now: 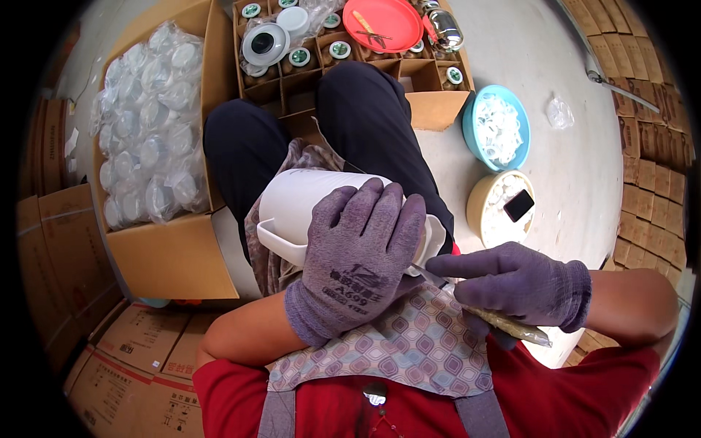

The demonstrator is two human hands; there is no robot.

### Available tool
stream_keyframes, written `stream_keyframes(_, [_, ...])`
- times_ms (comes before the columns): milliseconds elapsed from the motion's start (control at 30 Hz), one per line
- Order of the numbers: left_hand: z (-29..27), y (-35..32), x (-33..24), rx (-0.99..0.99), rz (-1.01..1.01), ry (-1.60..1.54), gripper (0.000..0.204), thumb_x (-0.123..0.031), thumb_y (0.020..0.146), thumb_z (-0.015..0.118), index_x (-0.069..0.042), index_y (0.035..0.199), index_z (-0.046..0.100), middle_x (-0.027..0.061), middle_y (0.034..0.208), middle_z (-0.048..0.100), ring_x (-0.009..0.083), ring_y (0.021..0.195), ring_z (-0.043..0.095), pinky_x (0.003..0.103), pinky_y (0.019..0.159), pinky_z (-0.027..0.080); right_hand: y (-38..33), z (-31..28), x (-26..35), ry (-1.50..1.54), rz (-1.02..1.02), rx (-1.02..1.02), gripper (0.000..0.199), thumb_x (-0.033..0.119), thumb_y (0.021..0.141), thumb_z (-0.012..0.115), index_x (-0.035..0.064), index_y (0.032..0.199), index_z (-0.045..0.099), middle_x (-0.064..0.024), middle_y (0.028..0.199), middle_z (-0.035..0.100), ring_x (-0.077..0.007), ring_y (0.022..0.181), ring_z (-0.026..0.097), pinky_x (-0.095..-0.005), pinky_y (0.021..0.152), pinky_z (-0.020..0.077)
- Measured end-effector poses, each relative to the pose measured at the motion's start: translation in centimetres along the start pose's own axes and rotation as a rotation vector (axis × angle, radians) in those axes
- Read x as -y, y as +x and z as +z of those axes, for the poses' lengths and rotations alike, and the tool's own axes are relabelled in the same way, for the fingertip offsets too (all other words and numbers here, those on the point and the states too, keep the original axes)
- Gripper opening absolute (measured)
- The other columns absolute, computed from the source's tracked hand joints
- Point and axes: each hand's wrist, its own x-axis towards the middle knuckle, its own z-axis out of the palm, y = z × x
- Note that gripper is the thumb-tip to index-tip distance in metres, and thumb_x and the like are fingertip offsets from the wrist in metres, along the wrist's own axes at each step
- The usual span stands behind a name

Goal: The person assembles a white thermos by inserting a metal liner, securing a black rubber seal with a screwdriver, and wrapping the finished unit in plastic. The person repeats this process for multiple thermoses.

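Observation:
Across my lap lies a white plastic jug-like body with a loop handle on its near left side. My left hand, in a grey-purple work glove, is spread over it and holds it down. My right hand, gloved alike, is closed round a slim tool with a thin metal blade and a handle wrapped in clear plastic. The blade's tip is by the right end of the white body, close to its rim. My left hand partly hides that end. A patterned apron lies just below.
A carton of bagged clear containers stands left. Ahead, a divided carton holds several bottles, with a red plate on top. At right are a blue basin of white rings and a cream bucket bearing a black phone-like slab.

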Motion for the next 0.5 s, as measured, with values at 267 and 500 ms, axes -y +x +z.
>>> stream_keyframes(267, [-3.3,0.6,3.6,-0.136,0.007,-0.111,0.074,-0.051,0.058,0.082,-0.009,0.116,0.062,0.0073,0.111,0.062,0.0275,0.108,0.059,0.047,0.095,0.041,0.8,-2.7,-1.8,-0.922,-0.987,-0.362,0.050,0.013,0.090,0.058,-0.0002,0.137,0.049,-0.0094,0.075,0.064,-0.0207,0.062,0.066,-0.0321,0.053,0.0494])
stream_keyframes(500, [-6.0,0.5,6.5,-0.098,0.067,-0.253,0.080,-0.056,0.055,0.084,-0.011,0.117,0.064,0.0070,0.114,0.065,0.0284,0.109,0.061,0.045,0.097,0.042,3.3,-12.0,-3.0,-1.630,-0.607,-1.084,0.041,0.000,0.082,0.060,0.0035,0.123,0.059,-0.0135,0.082,0.065,-0.0305,0.069,0.061,-0.0416,0.069,0.0486])
